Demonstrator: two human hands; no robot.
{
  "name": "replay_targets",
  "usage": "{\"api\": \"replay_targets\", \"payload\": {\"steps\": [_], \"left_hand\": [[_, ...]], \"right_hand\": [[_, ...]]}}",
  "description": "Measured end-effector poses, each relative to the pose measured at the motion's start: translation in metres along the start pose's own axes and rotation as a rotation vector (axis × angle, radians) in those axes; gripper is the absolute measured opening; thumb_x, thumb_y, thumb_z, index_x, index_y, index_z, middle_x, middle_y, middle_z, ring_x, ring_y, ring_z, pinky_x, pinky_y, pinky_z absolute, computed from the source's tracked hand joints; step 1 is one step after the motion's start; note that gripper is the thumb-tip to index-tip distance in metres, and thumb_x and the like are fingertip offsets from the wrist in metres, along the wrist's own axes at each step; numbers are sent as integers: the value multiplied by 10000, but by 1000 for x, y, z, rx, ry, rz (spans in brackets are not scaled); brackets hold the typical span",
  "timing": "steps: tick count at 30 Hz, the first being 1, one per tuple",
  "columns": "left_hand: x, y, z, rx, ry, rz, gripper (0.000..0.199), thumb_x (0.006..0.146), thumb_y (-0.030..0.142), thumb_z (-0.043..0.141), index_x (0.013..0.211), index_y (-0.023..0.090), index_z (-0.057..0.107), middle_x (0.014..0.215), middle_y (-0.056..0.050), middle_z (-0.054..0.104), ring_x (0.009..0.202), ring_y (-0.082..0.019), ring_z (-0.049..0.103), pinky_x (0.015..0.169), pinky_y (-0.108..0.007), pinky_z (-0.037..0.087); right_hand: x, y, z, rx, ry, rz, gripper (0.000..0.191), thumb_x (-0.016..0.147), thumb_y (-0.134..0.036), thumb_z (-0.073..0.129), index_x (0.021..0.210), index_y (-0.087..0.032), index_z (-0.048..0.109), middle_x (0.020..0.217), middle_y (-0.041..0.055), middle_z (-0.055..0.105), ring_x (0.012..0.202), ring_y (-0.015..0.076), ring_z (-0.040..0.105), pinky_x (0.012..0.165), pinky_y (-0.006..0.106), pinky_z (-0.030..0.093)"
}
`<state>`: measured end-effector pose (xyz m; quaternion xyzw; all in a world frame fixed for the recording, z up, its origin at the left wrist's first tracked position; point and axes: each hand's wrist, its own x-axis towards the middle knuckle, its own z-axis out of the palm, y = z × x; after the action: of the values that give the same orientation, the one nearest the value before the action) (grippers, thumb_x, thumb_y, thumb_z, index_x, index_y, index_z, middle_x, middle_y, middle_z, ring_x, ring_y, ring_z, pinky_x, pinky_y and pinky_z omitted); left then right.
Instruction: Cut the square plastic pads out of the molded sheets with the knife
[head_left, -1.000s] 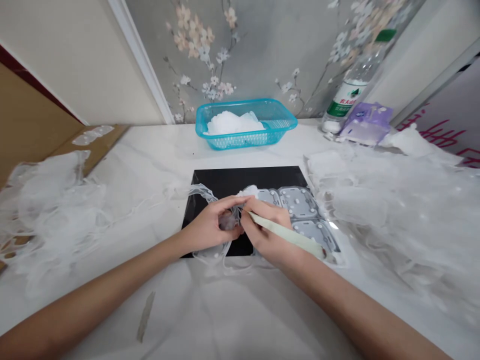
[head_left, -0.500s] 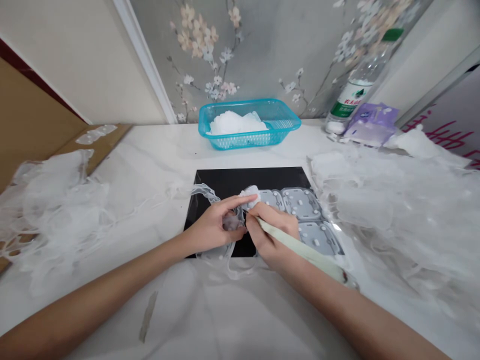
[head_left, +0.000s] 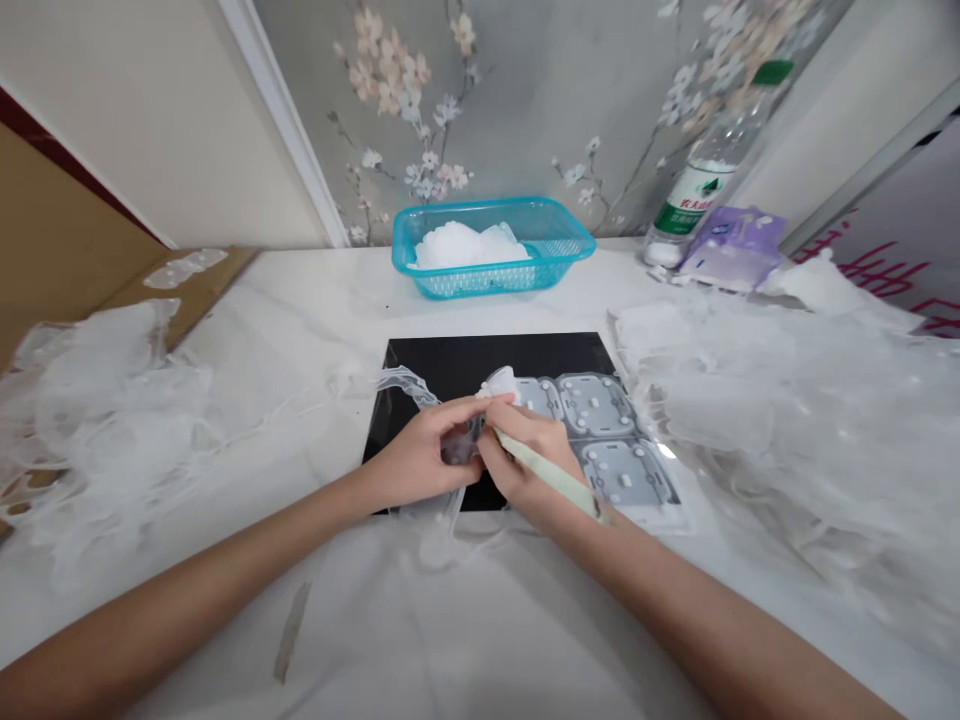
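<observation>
In the middle of the head view, my left hand (head_left: 420, 455) curls its thumb and fingers around part of a clear moulded plastic sheet (head_left: 598, 405). The sheet has square sections with small round bumps and lies on a black board (head_left: 487, 352). A folded whitish piece (head_left: 501, 381) stands up beside my left fingertips. Gripped like a pen, a slim tool with a pale green handle (head_left: 555, 474) sits in my right hand (head_left: 529, 440). Its tip is hidden between the hands, which meet at the fingertips, so its kind does not show.
Behind the board stands a blue basket (head_left: 495, 282) with white pieces inside. Piles of clear plastic scraps lie at left (head_left: 127, 400) and right (head_left: 780, 400). A water bottle (head_left: 694, 190) and a purple packet (head_left: 739, 240) are at the back right. A grey strip (head_left: 291, 632) lies in front.
My right hand has shifted slightly left, and the green handle now points more toward my wrist, showing less of its length. My left hand keeps its hold on the plastic.
</observation>
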<state>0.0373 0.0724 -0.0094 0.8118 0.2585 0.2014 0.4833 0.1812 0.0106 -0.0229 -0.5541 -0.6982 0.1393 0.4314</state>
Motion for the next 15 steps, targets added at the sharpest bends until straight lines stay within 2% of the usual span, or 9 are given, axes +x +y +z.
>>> {"api": "replay_targets", "payload": {"steps": [4,8,10,12,14,15], "left_hand": [[0,1,-1,44,44,-50,622,684,109,597,1292,197,501,1138,-69,609,629,-73,521,571,-199,447],[-1,1,-3,1,20,-103,624,726,140,611,1324,229,455,1119,-56,618,533,-40,448,499,-185,405],[-1,1,-4,-49,13,-103,613,756,188,631,1336,234,439,1162,-66,611,602,-62,522,554,-194,448],[0,0,-3,-113,46,-96,568,779,250,647,1317,229,466,1268,-77,564,812,-118,606,723,-227,497],[1,-1,-3,-174,106,-105,474,808,297,630,1264,220,525,1313,-68,542,1033,-170,586,890,-261,469],[2,-2,-3,-200,136,-120,425,825,308,611,1236,219,551,1303,-60,555,1085,-181,568,931,-270,453]], "right_hand": [[-2,-2,-6,99,85,-26,198,778,-123,435,603,-202,384,515,-41,415,467,86,399,475,202,319],[-5,-9,-13,144,217,-29,178,761,-115,462,611,-203,423,485,-51,421,420,75,377,434,200,307],[-7,-12,-14,144,285,-49,159,765,-119,483,637,-207,448,483,-53,438,407,71,379,422,200,309],[-8,-13,-14,129,370,-39,124,779,-129,510,691,-211,478,495,-53,472,396,70,395,414,203,319],[-8,-11,-14,103,423,0,58,808,-157,520,797,-214,513,523,-48,529,386,76,424,411,209,344],[-7,-9,-14,83,422,19,64,829,-177,510,879,-214,527,552,-40,569,385,81,445,411,213,359]]}}
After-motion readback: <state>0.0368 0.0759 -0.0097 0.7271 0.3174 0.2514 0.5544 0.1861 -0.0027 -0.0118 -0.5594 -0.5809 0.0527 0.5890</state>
